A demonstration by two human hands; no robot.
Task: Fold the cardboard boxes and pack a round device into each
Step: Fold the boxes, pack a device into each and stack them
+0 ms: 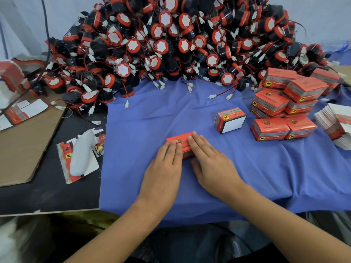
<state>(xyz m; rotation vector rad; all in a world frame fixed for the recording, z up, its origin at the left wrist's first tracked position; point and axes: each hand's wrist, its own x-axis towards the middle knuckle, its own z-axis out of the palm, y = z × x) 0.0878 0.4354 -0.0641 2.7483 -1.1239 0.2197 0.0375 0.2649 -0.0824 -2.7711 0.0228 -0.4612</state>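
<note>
Head view: round-device heap point(171, 44) at 12 o'clock; closed boxes point(284, 103) stacked at 2 o'clock, contents hidden. Left hand point(163, 168), right hand point(210, 160): fingers point(197, 142) straight, pressing red box point(182, 138) on blue cloth point(266, 177).

**A small packing workshop**

A huge heap of round black-and-red devices point(171, 44) with red wires and white plugs is lying along the back of a blue cloth point(152, 114). Folded red cardboard boxes point(271, 103) are sitting stacked at the right, beside a pile of flat unfolded box blanks point(334, 126).
</note>
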